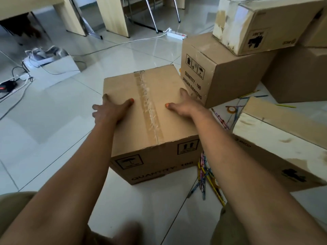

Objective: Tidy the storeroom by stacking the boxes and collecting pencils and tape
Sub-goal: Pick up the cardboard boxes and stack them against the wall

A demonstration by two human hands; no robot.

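Observation:
A taped brown cardboard box [150, 131] stands on the tiled floor in front of me. My left hand [109, 108] grips its left top edge, thumb lying on the lid and fingers over the side. My right hand [184, 103] holds the right top edge the same way, its fingers hidden behind the edge. Several coloured pencils [207, 177] lie on the floor right of the box, partly under my right forearm. More pencils [247, 96] and a roll of tape [231, 109] lie further back on the right.
A brown box [221, 73] marked "QUANTITY : 100" stands behind on the right with a worn box [256, 25] on top. Two flat boxes [276, 156] lie at the right. A white bag [53, 71], cables and a power strip [175, 34] are on the floor; desk and chair legs stand behind.

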